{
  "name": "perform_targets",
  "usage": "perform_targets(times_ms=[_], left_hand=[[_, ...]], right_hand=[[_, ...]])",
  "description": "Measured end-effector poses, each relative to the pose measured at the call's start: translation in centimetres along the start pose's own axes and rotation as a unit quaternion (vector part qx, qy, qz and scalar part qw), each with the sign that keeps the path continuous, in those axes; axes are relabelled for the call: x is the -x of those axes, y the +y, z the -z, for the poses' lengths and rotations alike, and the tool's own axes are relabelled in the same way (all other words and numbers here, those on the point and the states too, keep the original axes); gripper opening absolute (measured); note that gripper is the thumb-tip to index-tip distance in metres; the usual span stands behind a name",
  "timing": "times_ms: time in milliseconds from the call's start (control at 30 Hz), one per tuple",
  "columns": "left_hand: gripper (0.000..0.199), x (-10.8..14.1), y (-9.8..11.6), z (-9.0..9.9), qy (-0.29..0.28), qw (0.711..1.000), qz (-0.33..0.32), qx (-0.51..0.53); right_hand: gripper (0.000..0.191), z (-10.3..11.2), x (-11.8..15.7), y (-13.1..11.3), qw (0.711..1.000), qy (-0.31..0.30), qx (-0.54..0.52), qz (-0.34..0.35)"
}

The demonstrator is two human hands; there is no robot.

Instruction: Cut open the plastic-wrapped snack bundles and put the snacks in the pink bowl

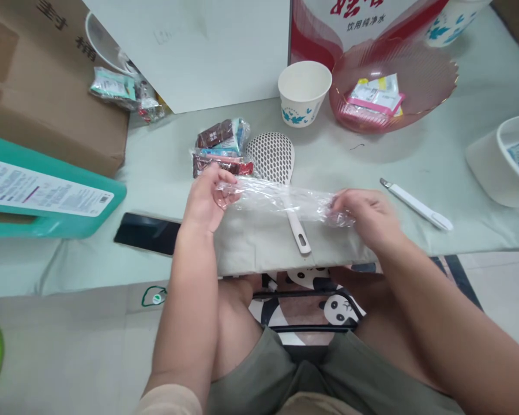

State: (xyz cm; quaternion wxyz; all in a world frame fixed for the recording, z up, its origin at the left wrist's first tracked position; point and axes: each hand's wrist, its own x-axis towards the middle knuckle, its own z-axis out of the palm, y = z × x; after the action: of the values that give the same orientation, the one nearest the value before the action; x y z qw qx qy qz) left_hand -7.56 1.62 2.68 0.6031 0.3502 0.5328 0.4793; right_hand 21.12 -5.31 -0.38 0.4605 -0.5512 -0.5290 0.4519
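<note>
Stretched between my two hands is a clear plastic bag [272,193], crumpled lengthwise. My left hand [210,196] pinches its left end, just in front of a small heap of wrapped snacks [220,147]. At the other end, my right hand [365,213] has its fingers closed on the plastic. Under the bag, a pale rice paddle [300,233] with a dark honeycomb-patterned head lies on the cloth, partly seen through the film. A white utility knife [416,204] rests to the right of my right hand.
A black phone [147,233] lies left of my left forearm, near a green jug [69,225] and a cardboard box [47,109]. Behind stand a paper cup [305,86] and a pink bowl [432,86] holding packets. A white container [486,155] is at right.
</note>
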Motion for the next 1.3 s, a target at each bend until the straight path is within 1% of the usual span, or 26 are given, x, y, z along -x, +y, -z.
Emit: perform_targets(times_ms=[67,100,167,233,300,333,367,400,433,467,533,600,700,767,833,900,933,967,1000,1067,1100,1167,1200,1233,1267,1300], left_hand=[[0.02,0.0,-0.4,-0.1,0.007,0.999,-0.045,-0.009],[0.024,0.1,-0.5,-0.2,0.008,0.998,-0.062,-0.012],[0.03,0.3,-0.5,-0.5,0.014,0.996,-0.089,-0.012],[0.031,0.5,-0.2,-0.6,0.022,0.994,-0.107,-0.015],[0.029,0.7,0.2,-0.6,0.011,0.994,-0.107,-0.014],[0.028,0.8,0.3,-0.6,-0.005,0.995,-0.099,-0.012],[0.028,0.9,0.4,-0.6,-0.026,0.996,-0.088,-0.013],[0.028,1.0,0.4,-0.6,-0.048,0.996,-0.076,-0.017],[0.03,1.1,0.4,-0.6,-0.071,0.995,-0.065,-0.023],[0.031,1.2,0.3,-0.7,-0.093,0.994,-0.056,-0.029],[0.035,1.5,0.1,-1.0,-0.126,0.99,-0.05,-0.039],[0.039,2.0,0.1,-1.5,-0.146,0.987,-0.058,-0.045],[0.045,2.7,0.1,-2.2,-0.152,0.984,-0.068,-0.062],[0.05,2.7,0.1,-2.4,-0.136,0.986,-0.071,-0.066],[0.052,1.9,-0.2,-2.1,-0.117,0.987,-0.091,-0.065],[0.054,0.5,-0.8,-1.4,-0.113,0.981,-0.138,-0.073],[0.056,-0.4,-1.3,-1.1,-0.122,0.975,-0.169,-0.081],[0.061,-1.2,-1.7,-0.7,-0.127,0.968,-0.195,-0.09],[0.069,-2.0,-2.2,-0.4,-0.127,0.963,-0.216,-0.095],[0.076,-3.0,-3.0,0.0,-0.099,0.958,-0.245,-0.111],[0.074,-3.3,-3.2,0.1,-0.074,0.955,-0.261,-0.121],[0.062,-3.1,-3.3,0.0,-0.022,0.941,-0.309,-0.134],[0.055,-2.8,-3.1,-0.1,-0.015,0.932,-0.338,-0.132],[0.049,-2.3,-2.7,-0.2,-0.031,0.921,-0.367,-0.123],[0.045,-1.7,-2.3,-0.4,-0.07,0.91,-0.391,-0.116],[0.044,-1.0,-1.8,-0.7,-0.129,0.897,-0.405,-0.117]], right_hand=[[0.02,-0.2,0.3,0.3,0.995,-0.019,0.095,0.024],[0.01,-0.3,0.4,0.5,0.991,-0.033,0.126,0.03],[0.028,-0.2,0.5,0.7,0.983,-0.054,0.166,0.047],[0.04,0.2,0.5,0.8,0.977,-0.053,0.183,0.091],[0.038,0.6,0.5,0.7,0.974,-0.013,0.172,0.148],[0.035,0.7,0.5,0.6,0.975,0.011,0.148,0.163],[0.032,0.8,0.5,0.5,0.98,0.026,0.108,0.162],[0.033,0.8,0.6,0.4,0.988,0.025,0.055,0.144],[0.036,0.6,0.7,0.2,0.994,0.006,-0.003,0.113],[0.04,0.2,1.0,0.0,0.995,-0.027,-0.058,0.077],[0.049,-0.8,1.6,-0.5,0.986,-0.111,-0.127,0.008],[0.059,-2.2,2.7,-1.2,0.971,-0.192,-0.138,-0.041],[0.073,-4.0,4.3,-2.1,0.946,-0.284,-0.137,-0.081],[0.067,-4.7,5.1,-2.4,0.928,-0.326,-0.136,-0.114],[0.049,-4.9,5.3,-2.5,0.908,-0.37,-0.115,-0.157],[0.029,-4.8,5.1,-2.7,0.881,-0.421,-0.085,-0.2],[0.023,-4.6,5.0,-2.8,0.866,-0.444,-0.077,-0.215],[0.022,-4.5,4.9,-2.9,0.854,-0.463,-0.074,-0.224],[0.025,-4.4,4.7,-3.1,0.847,-0.475,-0.075,-0.227],[0.033,-4.3,4.6,-3.4,0.848,-0.476,-0.087,-0.216],[0.035,-4.3,4.6,-3.5,0.854,-0.467,-0.096,-0.207],[0.038,-4.2,4.6,-3.5,0.869,-0.436,-0.129,-0.193],[0.04,-4.2,4.6,-3.5,0.875,-0.418,-0.154,-0.189],[0.043,-4.2,4.6,-3.3,0.878,-0.401,-0.181,-0.187],[0.045,-4.2,4.5,-3.2,0.878,-0.389,-0.208,-0.186],[0.047,-4.2,4.5,-3.0,0.874,-0.383,-0.233,-0.186]])
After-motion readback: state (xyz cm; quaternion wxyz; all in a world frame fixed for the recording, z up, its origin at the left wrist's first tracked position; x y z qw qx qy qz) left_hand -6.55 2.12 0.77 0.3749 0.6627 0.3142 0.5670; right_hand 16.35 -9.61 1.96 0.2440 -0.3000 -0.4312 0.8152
